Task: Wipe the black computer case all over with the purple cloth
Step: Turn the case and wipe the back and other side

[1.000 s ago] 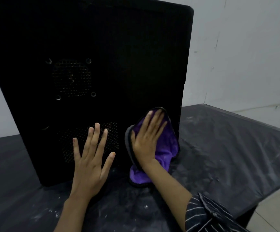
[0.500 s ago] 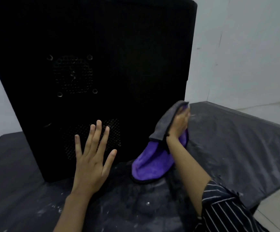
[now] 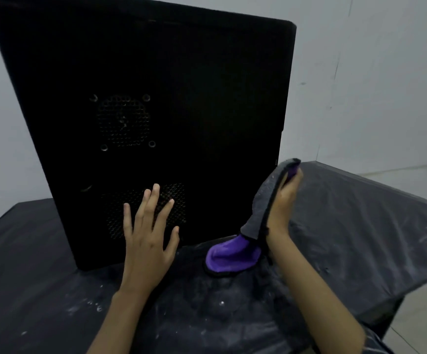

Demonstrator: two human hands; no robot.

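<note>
The black computer case [image 3: 181,98] stands upright on the table, its side panel with two perforated vent patches facing me. My left hand [image 3: 148,231] presses flat against the lower vent, fingers straight and spread. My right hand [image 3: 282,203] is at the case's lower right edge, holding the purple cloth [image 3: 232,254] against that corner. The cloth's grey backing drapes over my fingers from the top down to my wrist. Its purple end hangs down and rests on the table at the foot of the case.
The table is covered with a wrinkled black sheet [image 3: 360,226], dusted with white specks near me. Its right edge drops off to a pale floor [image 3: 424,328]. A white wall [image 3: 373,85] stands close behind the case.
My right hand slid the cloth off the side panel rightward to the case's right edge and turned sideways, then settled slightly lower. My left hand has stayed pressed on the lower vent.
</note>
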